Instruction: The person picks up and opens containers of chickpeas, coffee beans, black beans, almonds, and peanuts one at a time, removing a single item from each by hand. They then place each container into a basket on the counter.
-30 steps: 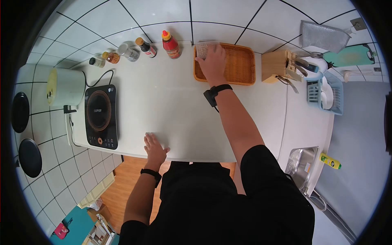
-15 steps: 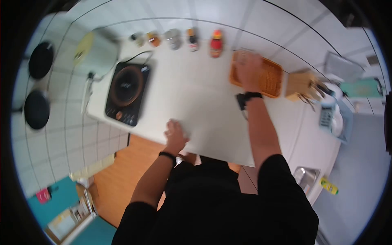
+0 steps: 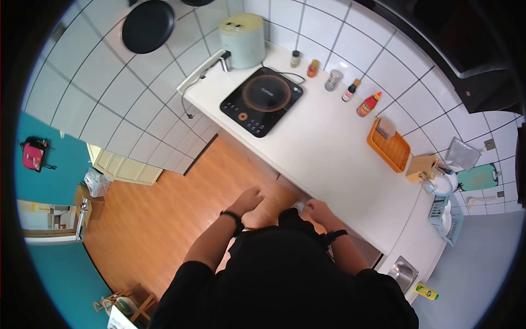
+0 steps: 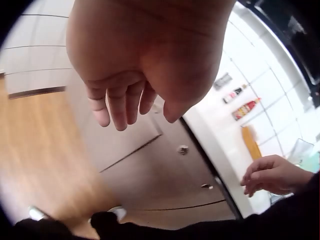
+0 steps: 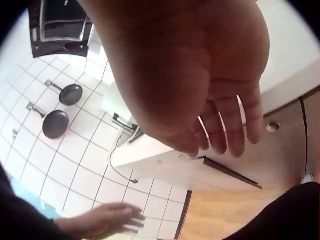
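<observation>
My left hand [image 3: 249, 201] hangs in the air over the wooden floor, away from the counter [image 3: 323, 148]. In the left wrist view its fingers [image 4: 118, 107] droop loosely, with nothing in them. Close by the counter's front edge is my right hand [image 3: 319, 210]; the right wrist view shows its relaxed fingers [image 5: 232, 122] in front of the cabinet doors [image 5: 277, 155], holding nothing. At the counter's back stands an orange woven basket [image 3: 392, 152], with a small clear-looking packet or box [image 3: 386, 128] in its far end. Both hands are well apart from it.
A black induction cooker [image 3: 257, 116] lies toward the counter's left, beside a pale green pot-like appliance [image 3: 243, 46]. Several bottles, including a red sauce bottle [image 3: 369, 104], line the wall. Right of the basket are a knife block [image 3: 422, 166], a blue dish rack [image 3: 445, 219] and a sink [image 3: 404, 272].
My right hand has left the packet in the basket and come back to the counter's front edge. My left hand has lifted off the counter. The head view has turned left.
</observation>
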`<move>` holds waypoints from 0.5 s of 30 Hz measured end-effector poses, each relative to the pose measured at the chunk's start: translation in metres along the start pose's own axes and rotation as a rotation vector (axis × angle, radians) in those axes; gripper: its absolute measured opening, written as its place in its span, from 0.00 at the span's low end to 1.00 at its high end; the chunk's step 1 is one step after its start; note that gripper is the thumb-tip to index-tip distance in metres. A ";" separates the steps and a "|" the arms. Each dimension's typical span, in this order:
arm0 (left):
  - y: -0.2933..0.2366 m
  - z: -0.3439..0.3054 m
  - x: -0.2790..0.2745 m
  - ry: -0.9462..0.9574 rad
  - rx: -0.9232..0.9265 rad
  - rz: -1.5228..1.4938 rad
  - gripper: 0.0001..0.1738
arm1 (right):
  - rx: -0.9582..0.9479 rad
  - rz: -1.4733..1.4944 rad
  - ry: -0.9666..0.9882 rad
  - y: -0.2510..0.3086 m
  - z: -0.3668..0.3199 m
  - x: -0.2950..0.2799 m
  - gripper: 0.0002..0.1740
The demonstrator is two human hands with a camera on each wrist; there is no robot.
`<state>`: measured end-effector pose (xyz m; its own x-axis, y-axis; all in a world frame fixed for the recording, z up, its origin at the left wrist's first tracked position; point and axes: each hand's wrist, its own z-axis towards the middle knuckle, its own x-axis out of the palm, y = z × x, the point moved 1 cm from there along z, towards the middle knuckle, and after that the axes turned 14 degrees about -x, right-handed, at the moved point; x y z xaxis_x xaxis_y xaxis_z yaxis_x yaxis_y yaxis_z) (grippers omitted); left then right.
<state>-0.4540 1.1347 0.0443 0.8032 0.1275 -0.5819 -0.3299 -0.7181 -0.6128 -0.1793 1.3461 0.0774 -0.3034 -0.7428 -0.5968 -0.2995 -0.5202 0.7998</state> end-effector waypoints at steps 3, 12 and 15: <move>0.201 -0.075 0.011 -0.016 -0.262 0.031 0.29 | 0.091 -0.064 0.229 0.043 -0.007 0.051 0.14; 0.504 -0.490 0.029 -0.372 -1.307 -0.651 0.25 | -0.224 -0.574 1.010 -0.165 0.037 0.256 0.15; 0.542 -0.578 0.084 -0.943 -1.469 -0.620 0.20 | -0.365 -0.558 1.239 0.037 0.134 0.375 0.14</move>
<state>-0.2789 0.3609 -0.0279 -0.0524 0.4938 -0.8680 0.9250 -0.3036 -0.2286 -0.4256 1.1044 -0.1252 0.8159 -0.1899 -0.5461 0.1921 -0.8018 0.5659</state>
